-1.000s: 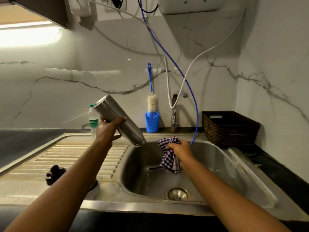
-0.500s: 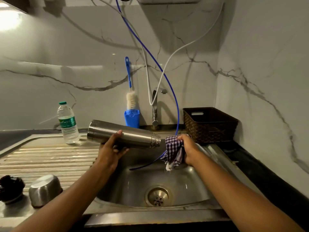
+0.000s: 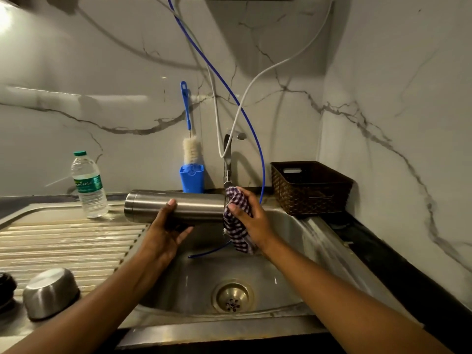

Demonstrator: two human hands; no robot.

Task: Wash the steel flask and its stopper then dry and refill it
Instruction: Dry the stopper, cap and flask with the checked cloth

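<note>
The steel flask (image 3: 163, 205) lies level above the sink basin (image 3: 194, 282), its mouth pointing right. My left hand (image 3: 166, 231) grips its body from below, thumb over the top. My right hand (image 3: 251, 221) holds a checked purple-and-white cloth (image 3: 236, 226) wrapped over the flask's mouth end, which is hidden by the cloth. A steel cup lid (image 3: 49, 292) lies upside down on the drainboard at the lower left. A black stopper (image 3: 6, 290) sits beside it at the frame's left edge.
A plastic water bottle (image 3: 88, 185) stands on the drainboard (image 3: 63, 241) at the back. A blue holder with a bottle brush (image 3: 191, 159) and the tap (image 3: 227, 162) stand behind the basin. A blue hose (image 3: 260, 159) hangs into the sink. A brown basket (image 3: 309, 187) sits at the right.
The flask swung from tilted mouth-down to level. My right hand rose with the cloth from the basin and closed it over the flask's mouth.
</note>
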